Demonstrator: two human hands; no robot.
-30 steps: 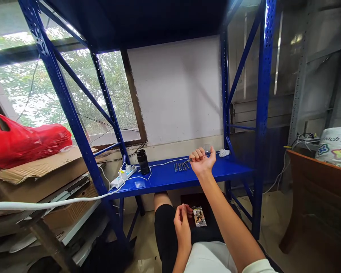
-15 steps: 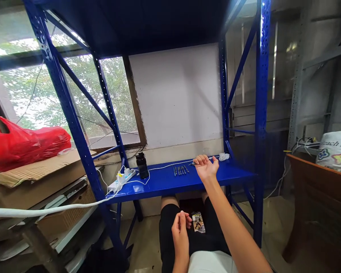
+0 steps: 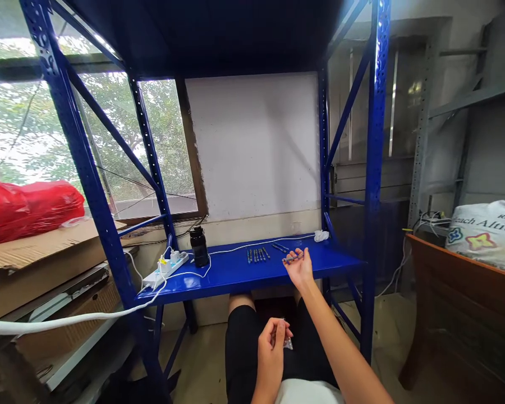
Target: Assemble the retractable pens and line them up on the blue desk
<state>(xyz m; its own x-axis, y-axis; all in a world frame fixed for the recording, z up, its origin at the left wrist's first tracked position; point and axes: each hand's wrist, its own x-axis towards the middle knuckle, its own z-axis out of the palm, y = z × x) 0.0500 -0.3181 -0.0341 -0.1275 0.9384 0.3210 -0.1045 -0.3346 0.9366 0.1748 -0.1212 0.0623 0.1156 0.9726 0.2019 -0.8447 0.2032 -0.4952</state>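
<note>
My right hand [image 3: 299,270] is raised just over the front edge of the blue shelf, palm up, with its fingers curled around a dark pen [image 3: 293,258]. Behind it on the shelf lie two similar pens [image 3: 280,247], close together. To their left several more dark pens [image 3: 258,256] form a row side by side. My left hand [image 3: 271,343] is low over my lap, fingers curled in toward the thumb. A small shiny printed packet [image 3: 289,344] shows past its fingertips, mostly covered by the hand. Whether those fingers grip the packet cannot be made out.
On the blue shelf [image 3: 231,276] stand a black bottle [image 3: 199,247] and a white power strip [image 3: 165,270] with cables. Crumpled clear plastic [image 3: 321,235] lies at the back right. Blue uprights frame both sides. A wooden chair [image 3: 437,303] is at right.
My right hand has drawn back toward me and lower with the pen, and two pens on the shelf now show. My left hand now covers most of the packet. The view has shifted slightly right.
</note>
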